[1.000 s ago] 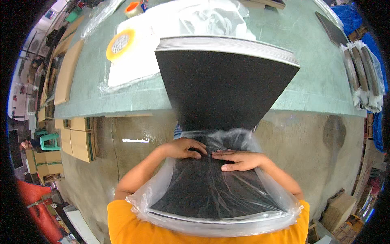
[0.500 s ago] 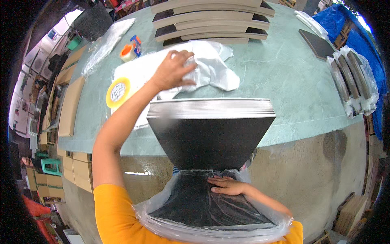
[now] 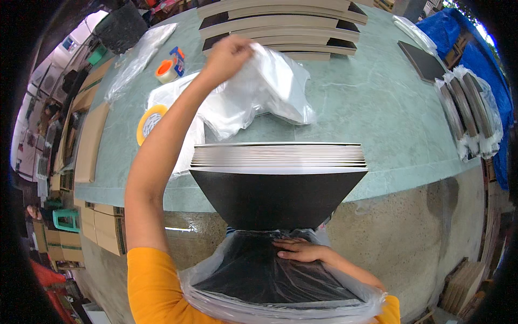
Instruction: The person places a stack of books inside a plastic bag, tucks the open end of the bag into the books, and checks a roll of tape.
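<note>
My left hand (image 3: 229,56) pinches the top of a clear plastic bag (image 3: 280,81) and holds it raised over the table. Below it, near the table's edge, stands a thick stack of black boards (image 3: 278,197) with pale edges showing along the top. Closer to me is a black board inside clear plastic wrap (image 3: 243,275). My right hand (image 3: 302,250) lies on that wrapped board with its fingers stretched out. Left of the bags sit a yellow roll of tape (image 3: 148,125), partly behind my forearm, and an orange and blue tape dispenser (image 3: 171,67).
Stacked grey-edged boards (image 3: 280,27) stand at the far side of the green table (image 3: 388,124). Plastic-wrapped bundles (image 3: 469,113) and a dark board (image 3: 422,60) lie at the right. Cardboard boxes (image 3: 102,227) and a green stool (image 3: 66,220) are on the left.
My left hand has closed on a plastic bag and lifted it up and away from me. The black stack sits slightly lower in view. My right hand stays on the wrapped board.
</note>
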A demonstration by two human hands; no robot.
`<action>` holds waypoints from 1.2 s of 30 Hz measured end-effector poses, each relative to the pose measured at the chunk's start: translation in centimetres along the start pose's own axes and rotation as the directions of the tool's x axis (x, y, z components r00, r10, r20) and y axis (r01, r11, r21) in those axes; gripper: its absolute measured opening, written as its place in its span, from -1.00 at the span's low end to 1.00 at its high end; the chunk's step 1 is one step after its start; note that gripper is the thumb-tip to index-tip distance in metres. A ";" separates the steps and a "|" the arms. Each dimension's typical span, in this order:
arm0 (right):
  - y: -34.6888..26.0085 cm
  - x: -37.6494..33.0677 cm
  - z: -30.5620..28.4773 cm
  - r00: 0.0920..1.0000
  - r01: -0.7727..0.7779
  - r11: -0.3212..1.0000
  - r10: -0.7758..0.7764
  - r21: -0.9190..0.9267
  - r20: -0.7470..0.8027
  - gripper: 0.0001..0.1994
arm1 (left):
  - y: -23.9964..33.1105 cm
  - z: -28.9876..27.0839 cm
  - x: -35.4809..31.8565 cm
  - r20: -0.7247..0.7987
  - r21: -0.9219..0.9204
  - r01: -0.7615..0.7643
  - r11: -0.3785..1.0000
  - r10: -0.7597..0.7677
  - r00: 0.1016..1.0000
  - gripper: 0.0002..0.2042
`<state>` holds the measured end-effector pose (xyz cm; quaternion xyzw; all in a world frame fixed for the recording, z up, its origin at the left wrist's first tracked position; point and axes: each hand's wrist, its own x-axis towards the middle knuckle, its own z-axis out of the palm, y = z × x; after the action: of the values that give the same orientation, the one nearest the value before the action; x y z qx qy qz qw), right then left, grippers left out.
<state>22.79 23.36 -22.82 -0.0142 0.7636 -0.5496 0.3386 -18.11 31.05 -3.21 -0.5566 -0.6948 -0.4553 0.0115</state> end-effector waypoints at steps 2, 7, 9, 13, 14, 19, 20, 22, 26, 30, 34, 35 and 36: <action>0.6 0.2 0.2 1.000 0.006 1.000 -0.006 0.025 -0.008 -0.29 | 0.6 0.1 0.4 0.329 0.218 0.084 0.972 -0.155 0.931 -0.79; 0.0 0.3 0.1 0.998 0.043 0.999 -0.043 0.004 -0.050 -0.33 | 0.0 -2.4 1.8 0.167 -0.259 0.325 0.909 -0.290 0.942 -0.79; 0.5 0.0 0.3 0.998 0.027 1.000 -0.027 -0.005 -0.065 -0.37 | 0.6 -3.3 2.2 0.223 -0.057 0.350 0.935 -0.330 0.917 -0.79; 0.3 -0.2 0.5 0.992 0.065 0.998 -0.065 -0.002 -0.110 -0.38 | 1.8 -5.1 2.5 0.215 0.050 0.269 0.962 -0.274 0.937 -0.80; 0.2 -0.3 0.4 0.991 0.068 0.998 -0.069 -0.010 -0.112 -0.39 | 1.5 -5.1 2.6 0.227 0.123 0.251 0.960 -0.273 0.935 -0.80; 0.7 -0.3 1.0 0.990 0.069 0.997 -0.073 -0.036 -0.122 -0.39 | 2.4 -7.1 2.5 0.082 0.039 0.417 0.908 -0.419 0.904 -0.80; 0.8 -0.1 1.0 0.988 0.075 0.997 -0.078 -0.029 -0.132 -0.37 | 3.9 -7.2 2.6 -0.059 -0.285 0.500 0.818 -0.536 0.842 -0.81; 0.7 -0.2 1.0 0.985 0.073 0.997 -0.076 -0.024 -0.154 -0.36 | 7.8 -10.1 1.7 -0.090 -0.657 0.347 0.670 -0.526 0.845 -0.79; 0.4 -0.7 1.2 0.975 0.068 0.998 -0.069 -0.011 -0.213 -0.39 | 14.5 -13.6 -5.8 -0.436 -0.625 -0.030 0.780 -0.316 0.843 -0.70; -3.4 -2.9 -1.2 0.895 0.218 0.973 -0.167 0.079 -0.413 -0.68 | 14.2 -2.0 -24.7 0.598 0.579 0.118 0.807 -0.519 0.611 -0.74; -12.6 -5.1 -2.9 0.518 0.508 0.855 -0.398 -0.102 -0.757 -0.78 | 14.8 2.5 -33.6 0.845 0.232 0.134 0.963 -0.268 0.462 -0.74; -12.9 -5.0 -3.0 0.570 0.444 0.874 -0.445 -0.197 -0.691 -0.78 | 15.7 1.5 -31.9 0.841 0.140 0.267 0.953 -0.257 0.476 -0.75; -13.0 -5.0 -3.1 0.614 0.378 0.877 -0.476 -0.295 -0.629 -0.77 | 16.6 -0.5 -28.0 0.840 0.034 0.385 0.922 -0.234 0.489 -0.77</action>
<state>20.41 22.69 -8.75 -0.0146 0.8421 -0.5276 -0.1104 5.34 8.79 -7.29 -0.5690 -0.6664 -0.1854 -0.4447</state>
